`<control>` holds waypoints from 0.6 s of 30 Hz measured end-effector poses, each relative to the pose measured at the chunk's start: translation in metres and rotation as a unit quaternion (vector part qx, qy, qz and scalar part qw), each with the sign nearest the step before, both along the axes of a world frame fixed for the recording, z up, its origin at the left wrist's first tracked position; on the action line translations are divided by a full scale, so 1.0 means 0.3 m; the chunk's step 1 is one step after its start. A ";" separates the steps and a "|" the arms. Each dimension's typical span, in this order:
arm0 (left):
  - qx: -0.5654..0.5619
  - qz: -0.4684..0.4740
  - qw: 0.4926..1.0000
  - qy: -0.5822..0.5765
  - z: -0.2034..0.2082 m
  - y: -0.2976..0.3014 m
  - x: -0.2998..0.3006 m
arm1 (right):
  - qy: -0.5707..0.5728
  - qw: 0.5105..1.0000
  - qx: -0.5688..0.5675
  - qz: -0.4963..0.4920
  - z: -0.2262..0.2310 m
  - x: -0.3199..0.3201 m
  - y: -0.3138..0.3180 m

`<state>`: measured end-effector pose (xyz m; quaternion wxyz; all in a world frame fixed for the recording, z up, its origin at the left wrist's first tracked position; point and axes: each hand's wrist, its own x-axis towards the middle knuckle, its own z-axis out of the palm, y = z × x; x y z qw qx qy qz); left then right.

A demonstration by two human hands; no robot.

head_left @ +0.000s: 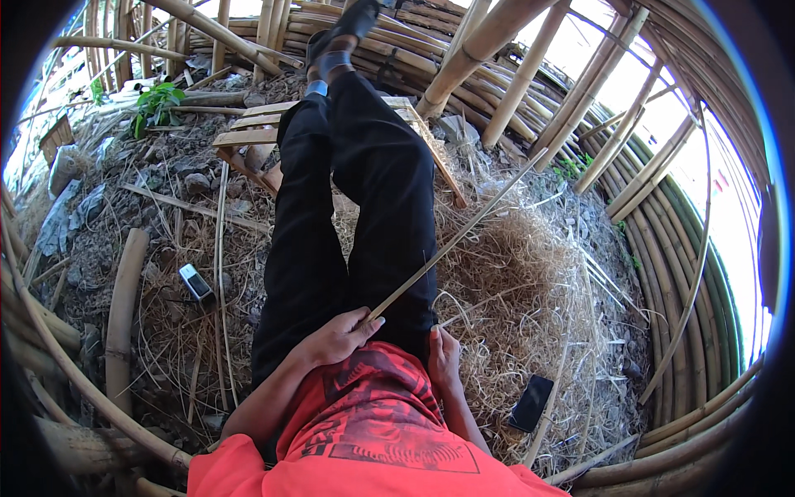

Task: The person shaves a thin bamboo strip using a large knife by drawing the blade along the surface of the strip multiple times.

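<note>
My left hand rests in my lap, fingers closed around the near end of a long thin bamboo strip. The strip slants up and away to the right, over my black-trousered thigh and the shavings. Beside my right thigh, my right hand is closed, thumb uppermost. Whatever it grips, if anything, is too small or hidden to name. Both legs stretch forward, with the feet crossed over a low slatted bamboo bench.
Curly bamboo shavings heap up on the right, with a black phone near them. A small white-and-dark device lies left, near a thick bamboo piece. Bamboo poles and stacked bamboo surround the far and right sides.
</note>
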<state>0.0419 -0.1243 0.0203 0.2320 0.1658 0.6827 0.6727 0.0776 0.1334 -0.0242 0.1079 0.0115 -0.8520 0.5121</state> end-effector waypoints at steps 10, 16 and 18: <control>-0.073 0.033 0.986 0.149 0.040 0.035 0.055 | -0.003 1.000 -0.022 -0.002 -0.004 0.042 0.020; -0.067 0.019 0.988 0.135 0.121 0.024 0.063 | 0.067 0.997 0.000 0.029 0.118 0.036 0.006; -0.046 0.017 0.988 0.145 0.117 0.030 0.064 | 0.089 0.995 0.003 0.047 0.168 0.012 -0.009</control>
